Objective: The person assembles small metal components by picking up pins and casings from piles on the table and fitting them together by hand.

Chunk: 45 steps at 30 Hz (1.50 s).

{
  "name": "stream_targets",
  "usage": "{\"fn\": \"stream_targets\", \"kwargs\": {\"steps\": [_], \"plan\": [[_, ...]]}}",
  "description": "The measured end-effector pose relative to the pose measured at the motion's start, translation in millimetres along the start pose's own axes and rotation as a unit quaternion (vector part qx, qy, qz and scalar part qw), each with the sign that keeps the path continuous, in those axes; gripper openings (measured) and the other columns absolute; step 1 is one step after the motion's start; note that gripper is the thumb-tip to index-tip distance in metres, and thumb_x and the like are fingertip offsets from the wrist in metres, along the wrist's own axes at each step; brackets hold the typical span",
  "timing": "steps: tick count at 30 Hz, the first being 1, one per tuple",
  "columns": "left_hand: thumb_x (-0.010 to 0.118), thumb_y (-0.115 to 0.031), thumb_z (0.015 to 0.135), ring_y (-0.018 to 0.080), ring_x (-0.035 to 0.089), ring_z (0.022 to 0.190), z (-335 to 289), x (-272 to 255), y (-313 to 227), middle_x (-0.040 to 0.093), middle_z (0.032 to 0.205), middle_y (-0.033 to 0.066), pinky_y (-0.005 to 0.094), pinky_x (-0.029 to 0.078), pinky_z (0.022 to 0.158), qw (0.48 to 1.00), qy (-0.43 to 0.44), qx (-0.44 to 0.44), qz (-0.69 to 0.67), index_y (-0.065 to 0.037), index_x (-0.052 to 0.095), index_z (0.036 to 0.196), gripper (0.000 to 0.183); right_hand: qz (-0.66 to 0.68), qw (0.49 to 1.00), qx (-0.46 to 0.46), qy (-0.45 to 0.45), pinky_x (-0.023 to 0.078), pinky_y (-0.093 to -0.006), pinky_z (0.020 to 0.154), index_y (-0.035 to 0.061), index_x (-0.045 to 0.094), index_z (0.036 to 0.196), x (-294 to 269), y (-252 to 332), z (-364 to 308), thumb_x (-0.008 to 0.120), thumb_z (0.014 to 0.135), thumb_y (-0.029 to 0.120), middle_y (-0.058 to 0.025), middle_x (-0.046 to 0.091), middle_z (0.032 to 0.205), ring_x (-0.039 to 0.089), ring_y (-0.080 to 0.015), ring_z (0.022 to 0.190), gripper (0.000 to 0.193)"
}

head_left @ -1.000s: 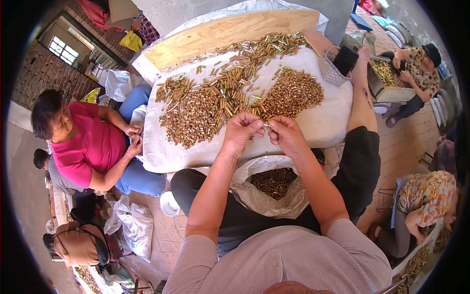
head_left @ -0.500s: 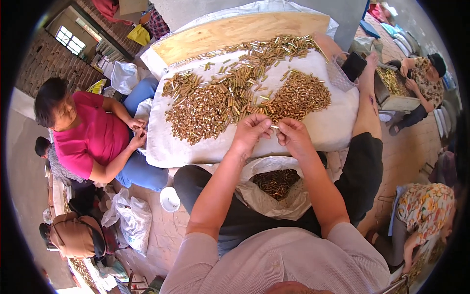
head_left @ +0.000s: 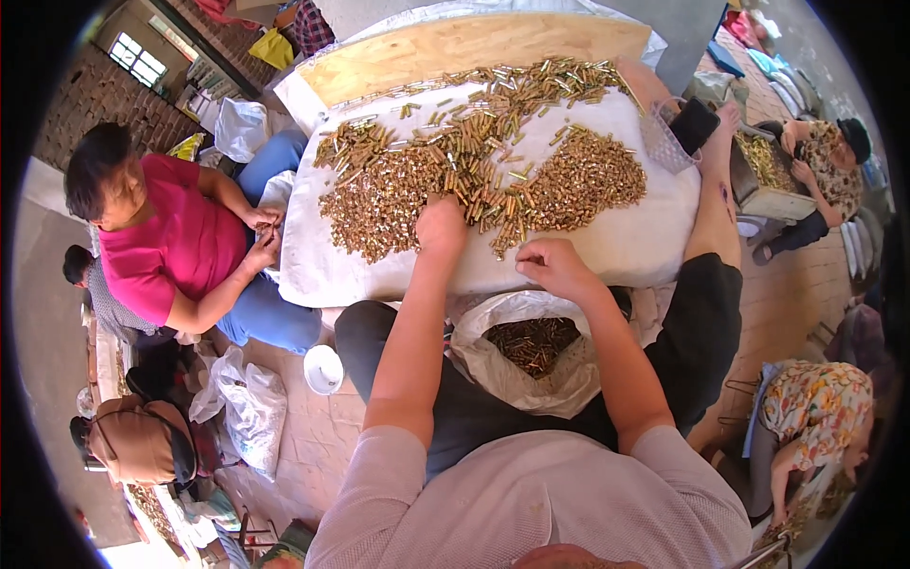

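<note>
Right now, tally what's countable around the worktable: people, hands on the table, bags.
People besides the wearer: 4 (pink shirt, floral shirt, floral dress, striped shirt)
Wearer's hands on table: 2 (left hand, right hand)
White bag in lap: 1
Total: 7

Bright daylight falls across a brick-paved floor [head_left: 313, 431] in an open work yard. A dark brick wall [head_left: 90, 95] with a small white-framed window [head_left: 137, 59] stands at the far left. A low table under a white cloth [head_left: 645, 242] fills the middle, a bare wooden board [head_left: 455, 47] along its far edge. White plastic sacks [head_left: 248, 403] slump on the paving near the table's left corner.
</note>
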<state>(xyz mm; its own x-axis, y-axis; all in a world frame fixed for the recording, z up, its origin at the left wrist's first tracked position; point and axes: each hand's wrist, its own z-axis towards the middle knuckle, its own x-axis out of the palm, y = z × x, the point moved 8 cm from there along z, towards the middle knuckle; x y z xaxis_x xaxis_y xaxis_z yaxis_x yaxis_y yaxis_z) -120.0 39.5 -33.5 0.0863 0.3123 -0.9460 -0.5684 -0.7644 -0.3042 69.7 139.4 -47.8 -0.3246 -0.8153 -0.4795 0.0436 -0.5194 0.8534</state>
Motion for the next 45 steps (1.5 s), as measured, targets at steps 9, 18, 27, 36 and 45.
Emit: {"fn": "stream_targets", "kwargs": {"steps": [9, 18, 27, 36, 45], "plan": [[0.066, -0.018, 0.083, 0.0354, 0.067, 0.091, 1, -1, 15, 0.070, 0.094, 0.0197, 0.0453, 0.053, 0.083, 0.997, -0.013, -0.007, -0.072, -0.007, 0.072, 0.101, 0.022, -0.246, 0.962, 0.030, -0.115, 0.050, -0.0462, 0.070, 0.0046, 0.065, 0.087, 3, 0, 2, 0.071, 0.082, 0.018, -0.0166, 0.061, 0.087, 0.062, -0.0374, 0.079, 0.015], [0.066, -0.004, 0.086, 0.0140, 0.064, 0.073, -18, 7, -12, 0.069, 0.085, 0.0071, 0.0293, 0.052, 0.067, 0.840, 0.162, -0.033, -0.517, 0.002, 0.067, 0.107, 0.023, 0.086, 0.980, 0.067, -0.168, 0.045, -0.0297, 0.053, 0.0027, 0.064, 0.094, -14, -23, 0, 0.067, 0.090, 0.010, -0.0042, 0.059, 0.071, 0.056, -0.0154, 0.060, 0.009], [0.063, -0.001, 0.090, 0.0136, 0.065, 0.077, -47, 0, -62, 0.065, 0.087, 0.0059, 0.0263, 0.055, 0.066, 0.714, 0.268, 0.034, -0.646, 0.001, 0.060, 0.116, 0.026, 0.491, 0.845, 0.160, -0.136, 0.040, -0.0215, 0.051, 0.0066, 0.064, 0.097, -12, -3, -3, 0.067, 0.094, 0.015, 0.0021, 0.059, 0.076, 0.053, -0.0075, 0.062, 0.009], [0.066, -0.004, 0.091, 0.0140, 0.067, 0.077, -49, 5, -64, 0.067, 0.091, 0.0044, 0.0274, 0.057, 0.069, 0.646, 0.266, 0.007, -0.716, -0.004, 0.061, 0.114, 0.024, 0.553, 0.810, 0.146, -0.131, 0.041, -0.0226, 0.051, 0.0074, 0.064, 0.098, -8, -4, -4, 0.067, 0.093, 0.014, 0.0023, 0.059, 0.078, 0.054, -0.0085, 0.063, 0.009], [0.068, -0.004, 0.090, 0.0156, 0.069, 0.077, -54, 3, -69, 0.069, 0.089, 0.0060, 0.0277, 0.058, 0.069, 0.631, 0.273, -0.028, -0.725, -0.003, 0.063, 0.106, 0.018, 0.569, 0.799, 0.141, -0.133, 0.041, -0.0224, 0.051, 0.0071, 0.065, 0.098, -7, -9, -5, 0.067, 0.094, 0.014, 0.0007, 0.062, 0.080, 0.054, -0.0086, 0.063, 0.009]]}}
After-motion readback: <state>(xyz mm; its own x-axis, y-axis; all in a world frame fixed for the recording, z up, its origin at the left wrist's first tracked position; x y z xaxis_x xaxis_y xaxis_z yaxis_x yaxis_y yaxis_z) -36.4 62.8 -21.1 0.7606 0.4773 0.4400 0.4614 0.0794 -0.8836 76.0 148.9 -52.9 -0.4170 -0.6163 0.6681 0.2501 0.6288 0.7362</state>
